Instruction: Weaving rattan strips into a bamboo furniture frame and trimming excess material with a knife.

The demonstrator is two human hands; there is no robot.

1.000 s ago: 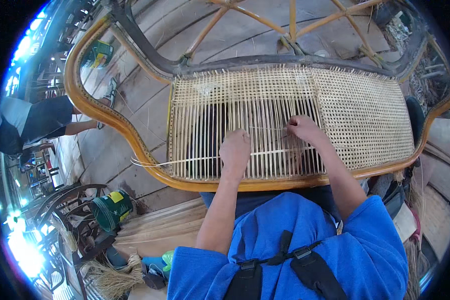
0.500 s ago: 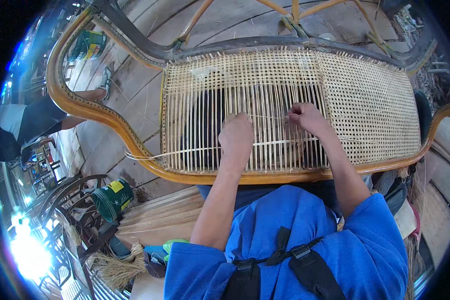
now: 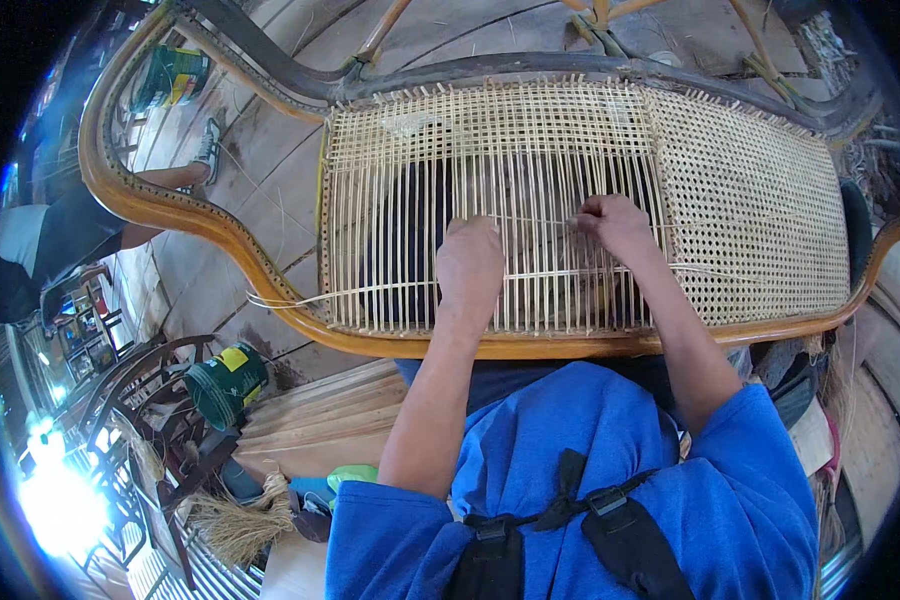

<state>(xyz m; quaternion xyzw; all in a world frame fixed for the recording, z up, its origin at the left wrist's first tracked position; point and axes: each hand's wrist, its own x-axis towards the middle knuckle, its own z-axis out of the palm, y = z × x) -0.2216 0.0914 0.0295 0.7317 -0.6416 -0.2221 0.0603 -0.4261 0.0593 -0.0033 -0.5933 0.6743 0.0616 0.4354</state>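
Observation:
A wooden chair frame (image 3: 490,347) lies across my lap, with a cane panel (image 3: 755,205) woven into it. The right part of the panel is densely woven; the left part has mostly lengthwise strands (image 3: 395,235), with cross-weave at the far side. My left hand (image 3: 472,255) is closed over the lengthwise strands, pinching a thin cane strand (image 3: 530,220) that runs across to the right. My right hand (image 3: 615,228) pinches the same strand at its fingertips. Nearer to me, a loose cane strand (image 3: 370,289) crosses the panel and sticks out past the left rail.
Green buckets (image 3: 227,385) stand on the floor at the left. Beside me lie wooden boards (image 3: 320,405) and a bundle of fibre (image 3: 238,525). Another person's leg (image 3: 175,177) shows at far left, near dark chair frames (image 3: 160,400).
My view has shifted slightly, and the chair frame sits a little higher in it. Both hands stay at nearly the same spot on the strands, still pinching the cane.

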